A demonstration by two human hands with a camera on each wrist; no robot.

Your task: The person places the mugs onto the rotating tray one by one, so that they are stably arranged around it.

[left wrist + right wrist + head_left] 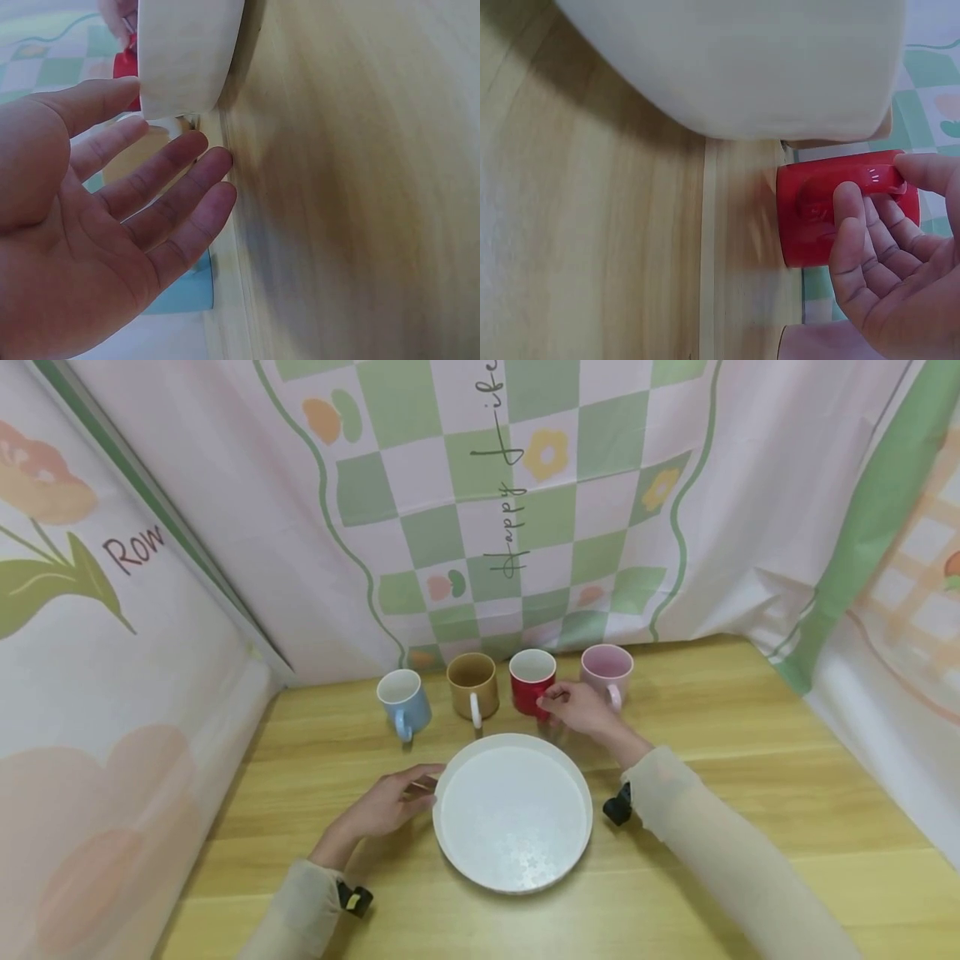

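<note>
A round white tray point(513, 814) with a raised rim lies on the wooden table. At its left side, my left hand point(385, 804) has its fingers spread and fairly straight; in the left wrist view the thumb tip meets the tray's rim. Behind the tray stands a red mug point(524, 692) with a white inside, upright on the table. My right hand point(583, 708) pinches that mug's handle point(855, 180) between thumb and curled fingers. Part of the mug's right side is hidden by the hand.
A light blue mug point(405, 706) and a tan mug point(461, 693) with a white handle stand left of the red one. To its right is a pink mug point(600, 668), partly behind my right hand. A checkered curtain point(517, 527) hangs behind the row.
</note>
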